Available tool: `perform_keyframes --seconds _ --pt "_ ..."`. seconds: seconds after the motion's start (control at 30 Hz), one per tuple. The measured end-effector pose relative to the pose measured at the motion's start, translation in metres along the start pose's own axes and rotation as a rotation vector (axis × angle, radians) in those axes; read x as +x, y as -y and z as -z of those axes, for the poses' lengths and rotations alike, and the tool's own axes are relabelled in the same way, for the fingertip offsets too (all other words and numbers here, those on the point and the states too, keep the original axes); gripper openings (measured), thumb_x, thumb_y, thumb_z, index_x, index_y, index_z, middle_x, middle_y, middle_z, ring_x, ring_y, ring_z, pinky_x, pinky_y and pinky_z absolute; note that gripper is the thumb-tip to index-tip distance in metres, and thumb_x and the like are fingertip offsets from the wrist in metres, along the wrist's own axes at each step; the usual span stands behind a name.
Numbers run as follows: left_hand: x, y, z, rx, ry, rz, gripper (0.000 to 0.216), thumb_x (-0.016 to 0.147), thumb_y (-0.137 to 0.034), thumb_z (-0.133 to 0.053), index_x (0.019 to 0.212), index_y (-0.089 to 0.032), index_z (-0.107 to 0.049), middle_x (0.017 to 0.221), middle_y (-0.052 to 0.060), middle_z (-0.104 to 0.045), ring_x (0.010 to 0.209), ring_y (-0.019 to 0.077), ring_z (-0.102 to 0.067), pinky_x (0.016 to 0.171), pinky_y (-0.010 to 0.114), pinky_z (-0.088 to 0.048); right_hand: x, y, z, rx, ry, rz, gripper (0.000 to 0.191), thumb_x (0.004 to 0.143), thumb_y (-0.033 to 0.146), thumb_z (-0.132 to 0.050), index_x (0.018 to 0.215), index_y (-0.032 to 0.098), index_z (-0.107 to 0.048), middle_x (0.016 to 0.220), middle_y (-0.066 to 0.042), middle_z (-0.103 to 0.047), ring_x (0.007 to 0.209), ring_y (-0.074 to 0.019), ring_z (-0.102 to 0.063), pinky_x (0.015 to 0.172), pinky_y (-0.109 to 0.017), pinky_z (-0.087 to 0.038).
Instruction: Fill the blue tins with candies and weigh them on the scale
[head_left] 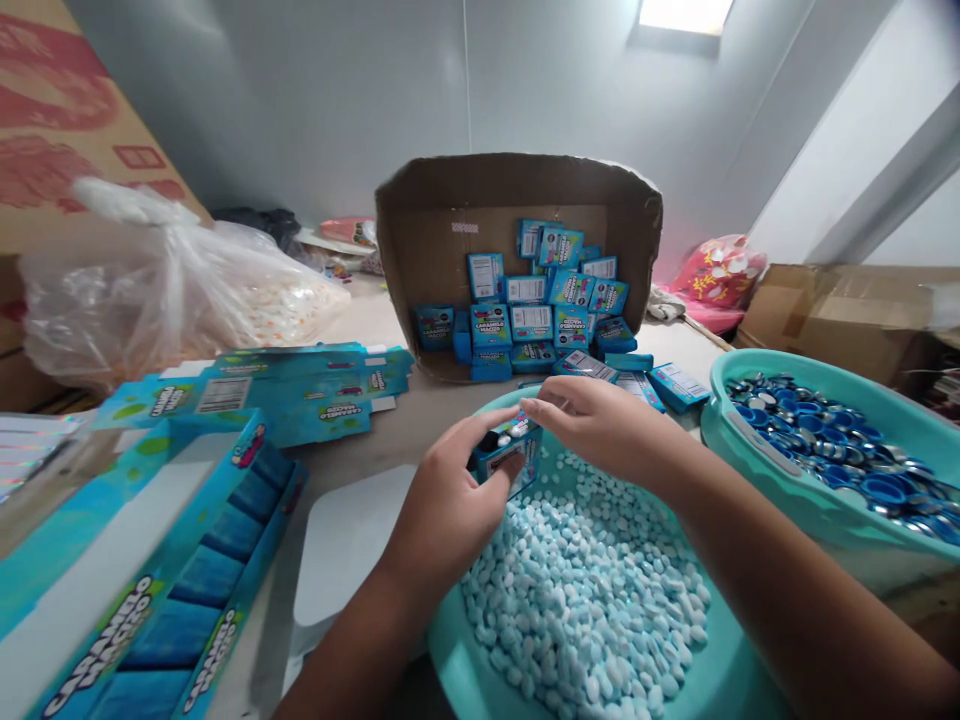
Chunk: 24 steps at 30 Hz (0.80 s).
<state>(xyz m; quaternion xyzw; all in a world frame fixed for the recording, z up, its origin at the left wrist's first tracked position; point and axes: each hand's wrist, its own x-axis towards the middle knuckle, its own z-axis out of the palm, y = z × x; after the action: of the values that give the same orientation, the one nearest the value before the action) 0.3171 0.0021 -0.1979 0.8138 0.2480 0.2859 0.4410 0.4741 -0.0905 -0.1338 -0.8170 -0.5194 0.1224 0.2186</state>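
Observation:
My left hand point(457, 485) is wrapped round a small blue candy box point(517, 462), held tilted above the far side of a turquoise tub point(456, 655). Light blue and white candies show in the box's open top. At that top edge, the fingers of my right hand point(581, 410) are pinched together against the box; the fingertips are partly hidden. Below both hands, the tub holds a heap of light blue and white candies point(592, 590).
A cardboard carton point(435, 225) on its side holds several filled-looking blue boxes. Left are a display tray point(172, 560) with blue boxes, flattened cartons point(300, 400), a pale scale-like device point(352, 550) and a plastic bag point(172, 270). Right stands a basin point(720, 400) of blue-and-silver pieces.

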Motion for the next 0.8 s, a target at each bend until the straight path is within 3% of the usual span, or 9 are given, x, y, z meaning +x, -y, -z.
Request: perform_keyframes --seconds 0.1,0.27,0.43,0.53,0.67,0.73,0.8 --pt "0.000 0.001 -0.003 -0.009 -0.060 -0.036 0.026 0.085 -0.026 -0.068 0.111 -0.030 -0.070 0.110 0.000 -0.072 0.097 0.0186 -0.068 0.079 0.028 -0.052 0.002 -0.001 -0.004 0.018 -0.047 0.035 0.029 0.093 0.047 -0.055 0.085 0.021 -0.065 0.080 -0.002 -0.068 0.070 -0.0164 -0.058 0.057 -0.029 -0.032" --pt "-0.001 -0.001 -0.004 0.020 -0.076 0.110 0.019 0.082 -0.035 -0.070 0.094 -0.024 -0.061 0.075 -0.005 -0.064 0.057 0.0108 -0.052 0.050 0.022 -0.039 0.005 -0.005 -0.009 0.125 -0.077 0.039 0.026 0.087 0.046 -0.064 0.088 0.021 -0.068 0.082 -0.001 -0.069 0.071 -0.0151 -0.059 0.058 -0.028 -0.038" --pt "-0.002 -0.001 -0.002 -0.007 -0.097 0.099 0.034 0.078 -0.038 -0.075 0.079 -0.021 -0.046 0.069 -0.006 -0.054 0.060 0.0096 -0.049 0.052 0.019 -0.038 0.001 -0.002 -0.009 0.280 0.004 0.059 0.037 0.089 0.046 -0.063 0.118 0.023 -0.064 0.100 -0.002 -0.070 0.075 -0.0145 -0.061 0.064 -0.028 -0.044" --pt "-0.002 -0.002 -0.002 -0.100 -0.147 0.097 0.039 0.073 -0.037 -0.080 0.089 -0.022 -0.048 0.073 -0.006 -0.057 0.063 0.0112 -0.057 0.052 0.019 -0.042 -0.001 0.004 -0.008 0.333 0.078 0.080 0.037 0.093 0.048 -0.059 0.120 0.023 -0.064 0.104 -0.003 -0.070 0.083 -0.0163 -0.062 0.069 -0.028 -0.046" --pt "0.001 -0.003 -0.003 -0.275 -0.276 0.075 0.054 0.071 -0.031 -0.083 0.113 -0.023 -0.050 0.091 0.000 -0.067 0.077 0.0156 -0.069 0.063 0.022 -0.053 0.006 0.003 -0.011 0.480 0.012 0.066 0.040 0.103 0.047 -0.039 0.124 0.020 -0.059 0.112 -0.008 -0.067 0.092 -0.0187 -0.064 0.070 -0.028 -0.051" --pt "0.003 -0.001 -0.003 -0.345 -0.345 0.071 0.056 0.069 -0.029 -0.085 0.113 -0.021 -0.051 0.091 0.001 -0.068 0.079 0.0161 -0.070 0.067 0.023 -0.055 0.012 -0.003 -0.014 0.311 0.039 0.000 0.043 0.105 0.032 -0.022 0.133 0.018 -0.053 0.115 -0.011 -0.066 0.089 -0.0183 -0.065 0.067 -0.029 -0.052" --pt "0.007 0.002 -0.003 -0.427 -0.407 0.068 0.055 0.067 -0.028 -0.086 0.110 -0.019 -0.052 0.090 0.002 -0.068 0.079 0.0160 -0.070 0.070 0.024 -0.057 0.016 -0.010 -0.021 -0.013 0.190 -0.033 0.043 0.100 0.019 -0.025 0.128 0.014 -0.058 0.107 -0.014 -0.068 0.083 -0.0211 -0.066 0.067 -0.033 -0.052"
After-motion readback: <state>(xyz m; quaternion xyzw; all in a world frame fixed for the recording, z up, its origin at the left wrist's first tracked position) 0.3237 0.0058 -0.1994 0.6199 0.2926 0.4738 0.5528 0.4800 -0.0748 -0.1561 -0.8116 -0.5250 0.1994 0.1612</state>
